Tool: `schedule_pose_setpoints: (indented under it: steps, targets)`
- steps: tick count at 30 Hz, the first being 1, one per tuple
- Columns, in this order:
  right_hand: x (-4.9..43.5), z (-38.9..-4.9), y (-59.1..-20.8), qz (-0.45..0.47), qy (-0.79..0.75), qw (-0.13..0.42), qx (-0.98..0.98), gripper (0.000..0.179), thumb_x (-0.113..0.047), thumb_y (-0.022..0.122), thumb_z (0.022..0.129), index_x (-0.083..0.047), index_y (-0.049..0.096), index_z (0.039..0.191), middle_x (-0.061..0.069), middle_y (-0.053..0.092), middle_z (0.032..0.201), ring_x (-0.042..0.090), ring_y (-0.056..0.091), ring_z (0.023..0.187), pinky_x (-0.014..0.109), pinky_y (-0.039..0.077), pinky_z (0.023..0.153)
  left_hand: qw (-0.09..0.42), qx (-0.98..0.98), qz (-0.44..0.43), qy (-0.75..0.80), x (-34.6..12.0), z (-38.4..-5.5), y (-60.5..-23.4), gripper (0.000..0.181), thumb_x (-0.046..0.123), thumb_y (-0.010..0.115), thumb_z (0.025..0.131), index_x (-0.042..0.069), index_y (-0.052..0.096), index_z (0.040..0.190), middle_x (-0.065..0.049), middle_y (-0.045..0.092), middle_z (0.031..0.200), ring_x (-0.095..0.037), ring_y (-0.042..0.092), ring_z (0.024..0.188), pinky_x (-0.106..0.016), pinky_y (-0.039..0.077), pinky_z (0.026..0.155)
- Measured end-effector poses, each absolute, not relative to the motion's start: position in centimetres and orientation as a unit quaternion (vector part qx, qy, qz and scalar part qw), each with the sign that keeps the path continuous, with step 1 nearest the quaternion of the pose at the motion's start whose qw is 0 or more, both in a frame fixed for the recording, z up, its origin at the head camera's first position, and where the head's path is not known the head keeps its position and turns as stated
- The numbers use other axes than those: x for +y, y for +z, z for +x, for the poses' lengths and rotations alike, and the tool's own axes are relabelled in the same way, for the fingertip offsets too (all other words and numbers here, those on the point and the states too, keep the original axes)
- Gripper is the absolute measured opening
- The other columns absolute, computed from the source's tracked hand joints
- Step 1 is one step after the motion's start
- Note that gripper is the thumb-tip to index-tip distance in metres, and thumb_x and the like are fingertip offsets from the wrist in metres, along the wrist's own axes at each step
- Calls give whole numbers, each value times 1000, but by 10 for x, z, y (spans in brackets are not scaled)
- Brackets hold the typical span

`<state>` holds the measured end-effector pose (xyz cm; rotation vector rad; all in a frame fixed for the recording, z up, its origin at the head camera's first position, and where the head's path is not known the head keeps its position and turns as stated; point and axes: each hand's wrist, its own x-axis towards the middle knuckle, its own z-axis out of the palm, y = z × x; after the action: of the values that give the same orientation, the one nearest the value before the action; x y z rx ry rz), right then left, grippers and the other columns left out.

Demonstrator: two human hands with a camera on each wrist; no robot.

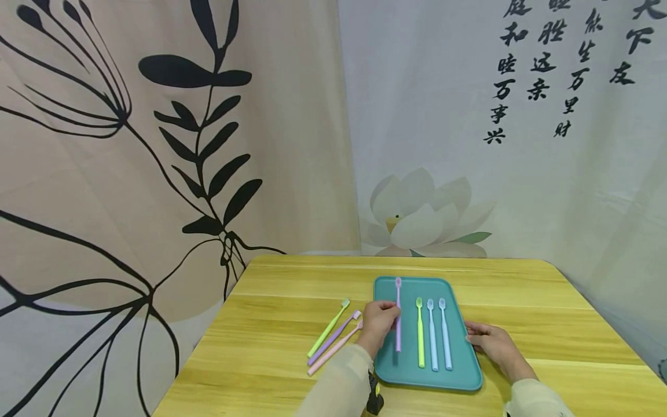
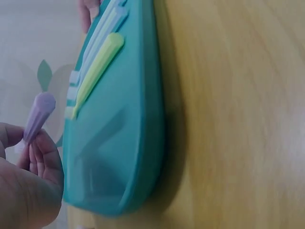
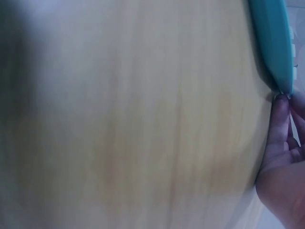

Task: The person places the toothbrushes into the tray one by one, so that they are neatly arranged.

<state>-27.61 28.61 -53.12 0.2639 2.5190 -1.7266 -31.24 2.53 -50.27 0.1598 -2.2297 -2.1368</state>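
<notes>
the left hand (image 1: 379, 325) has its fingers clamped on a lilac toothbrush (image 1: 398, 339), which is above the left part of the teal tray (image 1: 403, 373). the right hand (image 1: 495, 346) pinches the tray's right rim with its fingers. one green toothbrush (image 1: 421, 341) and two blue toothbrushes (image 1: 433, 341) lie inside; three others (image 1: 328, 330) lie on the surface (image 1: 260, 324).

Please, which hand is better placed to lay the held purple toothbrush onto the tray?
Left, I would judge: the left hand pinches the purple toothbrush over the tray; the right hand touches the tray's right edge, farther away.
</notes>
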Motion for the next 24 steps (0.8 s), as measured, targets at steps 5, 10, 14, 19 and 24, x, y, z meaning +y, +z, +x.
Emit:
schedule_pose_setpoints:
  steps: [5,10,14,19,24]
  targets:
    - [286,-277,-532,86,-563,37,821,50,-4,65,92,12,51,137,26,60,124,19,61,102,32,55,80,36,-731,60,-679,34,-307,-505,13,0,67,82,-2,73,93,-3,63,75,-11,55,60,-24,49,53]
    - [284,-276,-530,81,-566,31,820,50,-3,65,92,13,50,136,26,60,122,19,61,100,31,55,79,45,-747,69,-660,41,-303,-508,13,1,69,80,0,73,92,-1,63,78,-12,57,67,-26,52,60]
    - [284,-275,-529,85,-564,29,821,49,-3,65,92,12,51,136,23,61,120,17,60,99,30,55,78,47,-753,75,-653,47,-302,-512,11,1,70,80,3,74,90,0,63,77,-12,58,66,-27,52,61]
    - [284,-273,-529,84,-565,29,820,49,-3,64,92,12,51,136,22,62,120,16,60,99,31,55,78,59,-754,64,-651,51,-302,-515,11,-2,70,78,-1,74,88,0,61,69,-10,55,58,-24,49,53]
    - [284,-273,-529,84,-566,27,819,50,-3,64,92,13,51,136,22,62,120,16,60,99,30,55,78,57,-772,68,-629,52,-302,-514,11,0,73,78,2,76,89,2,61,69,-9,55,58,-23,49,53]
